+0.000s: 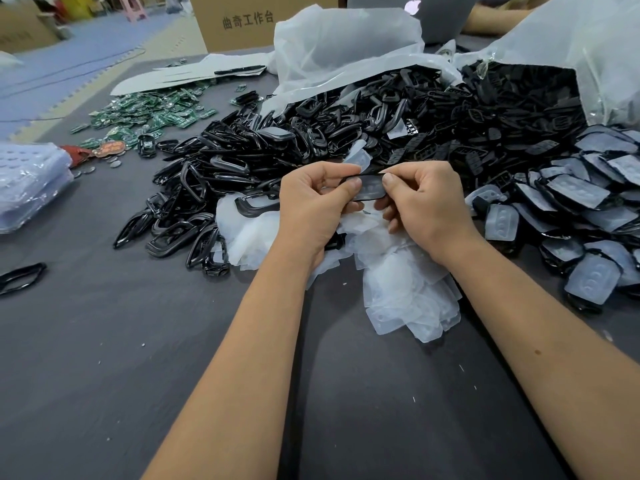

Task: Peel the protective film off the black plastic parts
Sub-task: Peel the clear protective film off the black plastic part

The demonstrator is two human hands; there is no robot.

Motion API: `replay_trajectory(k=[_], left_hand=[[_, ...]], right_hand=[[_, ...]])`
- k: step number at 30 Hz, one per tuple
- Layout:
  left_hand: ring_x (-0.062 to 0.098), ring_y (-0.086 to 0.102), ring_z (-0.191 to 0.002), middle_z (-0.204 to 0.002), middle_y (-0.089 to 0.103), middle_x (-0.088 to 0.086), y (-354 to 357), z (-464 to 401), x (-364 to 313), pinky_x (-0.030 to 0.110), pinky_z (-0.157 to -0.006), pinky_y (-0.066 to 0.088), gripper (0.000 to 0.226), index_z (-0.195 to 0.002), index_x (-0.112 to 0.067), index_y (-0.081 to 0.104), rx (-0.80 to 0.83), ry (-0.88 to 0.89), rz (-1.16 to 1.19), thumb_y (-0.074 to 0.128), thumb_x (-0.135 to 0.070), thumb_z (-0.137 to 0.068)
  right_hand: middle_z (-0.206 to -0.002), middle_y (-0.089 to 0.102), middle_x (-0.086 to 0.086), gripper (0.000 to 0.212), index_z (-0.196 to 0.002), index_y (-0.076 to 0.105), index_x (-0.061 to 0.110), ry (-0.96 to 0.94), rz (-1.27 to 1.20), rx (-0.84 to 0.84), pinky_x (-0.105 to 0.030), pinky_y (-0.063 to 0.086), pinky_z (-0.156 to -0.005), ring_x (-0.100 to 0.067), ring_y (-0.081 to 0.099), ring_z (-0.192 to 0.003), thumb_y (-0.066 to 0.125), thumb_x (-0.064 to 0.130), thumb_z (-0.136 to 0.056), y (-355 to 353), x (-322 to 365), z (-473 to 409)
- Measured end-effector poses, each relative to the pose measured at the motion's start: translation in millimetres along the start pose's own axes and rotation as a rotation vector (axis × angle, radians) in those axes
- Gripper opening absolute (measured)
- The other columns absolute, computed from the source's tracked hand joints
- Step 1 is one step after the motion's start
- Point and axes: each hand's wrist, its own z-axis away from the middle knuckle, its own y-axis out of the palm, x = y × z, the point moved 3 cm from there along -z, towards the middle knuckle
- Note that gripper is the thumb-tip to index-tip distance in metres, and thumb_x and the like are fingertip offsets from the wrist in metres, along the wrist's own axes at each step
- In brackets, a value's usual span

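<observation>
A small black plastic part (371, 187) is held above the table between both hands. My left hand (313, 206) pinches its left end with thumb on top. My right hand (424, 202) pinches its right end, thumb pressed at the upper edge. A film still seems to cover its face, though I cannot tell for sure. Below the hands lies a heap of peeled translucent films (398, 289). Film-covered black parts (575, 202) lie piled at the right. Bare black frames (221, 174) are heaped at the left and behind.
Green circuit boards (152, 114) are scattered at the back left. Open plastic bags (346, 53) spill black parts at the back. A cardboard box (242, 22) and a laptop (440, 15) stand behind. Stacked clear trays (27, 181) sit at the left edge; a lone frame (20, 277) lies near them.
</observation>
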Motion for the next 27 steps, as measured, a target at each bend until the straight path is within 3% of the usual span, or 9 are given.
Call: replay_trajectory(k=[5, 7, 9, 12, 17, 24, 27], left_hand=[[0.01, 0.068, -0.061, -0.072, 0.074, 0.002, -2.9, -2.0, 1.3, 0.021, -0.064, 0.057, 0.014, -0.094, -0.006, 0.078, -0.019, -0.001, 0.022, 0.074, 0.007, -0.088], [0.012, 0.069, -0.064, -0.075, 0.075, 0.004, -2.2, -1.6, 1.3, 0.022, -0.065, 0.057, 0.013, -0.097, -0.003, 0.078, -0.006, -0.002, 0.021, 0.075, 0.007, -0.088], [0.017, 0.073, -0.071, -0.08, 0.076, 0.009, -1.2, -0.7, 1.1, 0.024, -0.067, 0.058, 0.014, -0.098, -0.003, 0.077, 0.015, -0.004, 0.031, 0.074, 0.007, -0.088], [0.017, 0.071, -0.069, -0.082, 0.076, 0.01, -0.4, 0.4, -0.4, 0.023, -0.066, 0.056, 0.016, -0.097, -0.005, 0.075, 0.054, 0.011, 0.03, 0.077, 0.006, -0.085], [0.016, 0.069, -0.063, -0.08, 0.075, 0.007, -2.6, 0.3, -2.8, 0.02, -0.057, 0.051, 0.021, -0.097, -0.007, 0.073, 0.086, 0.034, -0.077, 0.08, 0.006, -0.081], [0.016, 0.067, -0.061, -0.074, 0.075, 0.007, -6.9, -1.3, -5.6, 0.025, -0.061, 0.053, 0.025, -0.097, -0.012, 0.077, 0.108, 0.011, -0.084, 0.081, 0.003, -0.077], [0.014, 0.064, -0.057, -0.072, 0.071, 0.009, -6.9, -1.5, -6.5, 0.021, -0.056, 0.05, 0.026, -0.095, -0.011, 0.077, 0.06, -0.055, 0.029, 0.076, 0.01, -0.08]], right_hand=[[-0.068, 0.072, -0.01, 0.03, -0.092, 0.076, 0.008, 0.013, -0.084, 0.017, -0.029, 0.048, -0.042, -0.019, 0.062, -0.05, 0.049, 0.013, -0.102, 0.7, 1.2, 1.9], [-0.065, 0.072, -0.008, 0.032, -0.083, 0.075, 0.004, 0.001, -0.088, 0.017, -0.029, 0.046, -0.044, -0.018, 0.062, -0.049, 0.056, 0.022, -0.1, -0.6, 0.0, 0.8], [-0.063, 0.072, -0.002, 0.025, -0.082, 0.077, 0.009, -0.049, -0.021, 0.004, -0.025, 0.046, -0.046, -0.013, 0.062, -0.048, 0.067, 0.026, -0.098, -1.5, 0.4, 1.5], [-0.062, 0.071, 0.0, 0.014, -0.085, 0.08, 0.017, -0.045, -0.059, -0.005, -0.021, 0.046, -0.047, -0.01, 0.061, -0.048, 0.074, 0.023, -0.095, -2.6, 0.5, 2.1], [-0.06, 0.069, -0.001, 0.013, -0.087, 0.079, 0.017, -0.004, -0.128, 0.043, -0.02, 0.044, -0.043, -0.009, 0.057, -0.047, 0.071, 0.014, -0.098, -2.1, 2.5, 3.0], [-0.065, 0.071, -0.002, 0.013, -0.114, 0.069, 0.008, -0.051, -0.138, 0.085, -0.019, 0.046, -0.049, -0.008, 0.062, -0.054, 0.066, 0.009, -0.101, -3.9, 4.5, 4.7], [-0.074, 0.071, -0.001, 0.014, -0.115, 0.063, 0.009, -0.249, 0.032, 0.061, -0.028, 0.05, -0.059, -0.01, 0.063, -0.062, 0.064, 0.01, -0.101, -4.8, 13.3, 7.7]])
